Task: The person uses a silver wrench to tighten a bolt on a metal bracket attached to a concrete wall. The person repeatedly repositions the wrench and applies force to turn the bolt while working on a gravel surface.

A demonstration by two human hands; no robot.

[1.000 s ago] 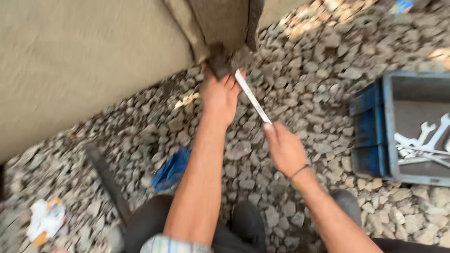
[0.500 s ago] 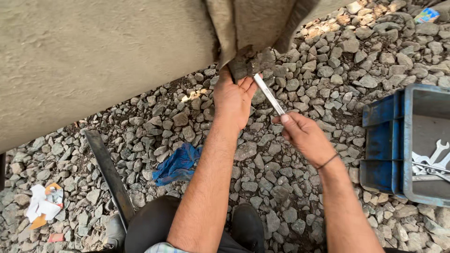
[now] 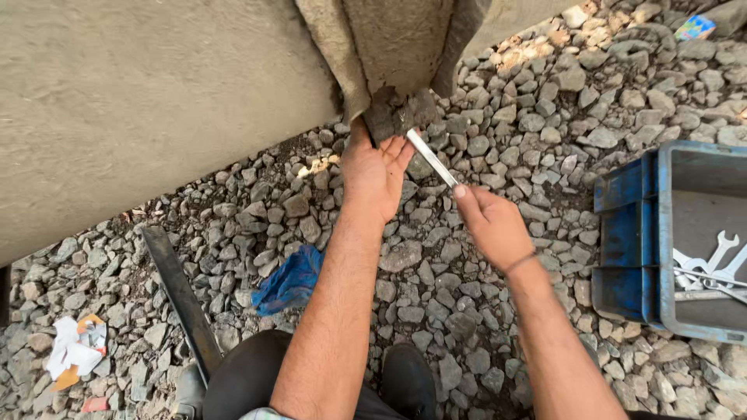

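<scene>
A big dusty metal body (image 3: 140, 101) fills the upper left above you, and a worn bracket (image 3: 393, 54) hangs from its edge down to a dark fitting (image 3: 398, 113). Loose stones (image 3: 545, 117) cover the ground under you. A blue toolbox (image 3: 630, 233) sits well off to your right with spare wrenches (image 3: 712, 268) in its tray; a flat black bar (image 3: 180, 299) and a blue rag (image 3: 289, 281) lie near your knees.

Your left hand (image 3: 375, 175) is spread open, palm up, fingers pressed against the underside of the fitting, gripping nothing. Your right hand (image 3: 492, 224) is closed around the lower end of a slim silver wrench (image 3: 432, 158), whose far end reaches the fitting.

If the wrench slips off under a hard pull, it will likely strike your open left palm, which is right beside it. Your footing on loose stones could shift too.
</scene>
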